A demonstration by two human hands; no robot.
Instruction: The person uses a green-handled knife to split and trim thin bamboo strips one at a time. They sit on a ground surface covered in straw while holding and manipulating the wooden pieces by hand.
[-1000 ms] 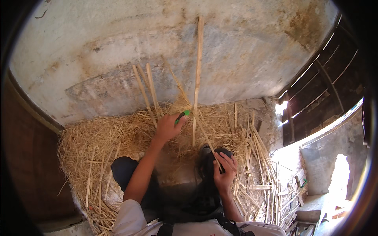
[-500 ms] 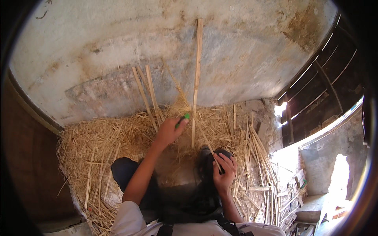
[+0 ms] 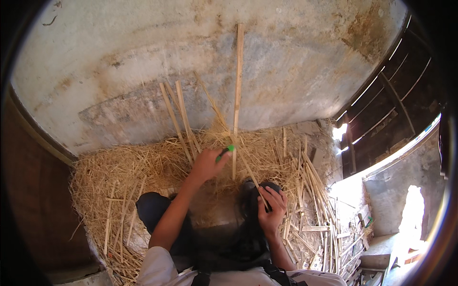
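My left hand [image 3: 208,165] is closed around a small green-and-black handled tool [image 3: 225,153]. Its blade or working end cannot be made out, so its kind is unclear. A thin, pale strip of wood or bamboo [image 3: 248,165] slants from beside that tool down to my right knee. There my right hand [image 3: 273,206] grips the strip's near end, fingers bent over it. Just beyond the tool, a long flat wooden slat [image 3: 238,81] leans upright against the wall, its foot among the shavings.
Curly straw-coloured shavings [image 3: 119,171] cover the floor around my legs. More slats [image 3: 180,112] lean on the stained wall [image 3: 286,71] at left of centre. Many loose strips [image 3: 312,186] lie piled at my right. A dark slatted panel [image 3: 396,95] stands at far right.
My left hand and the green-and-black tool have shifted slightly nearer to me and to the right along the strip. My right hand keeps its grip at the knee.
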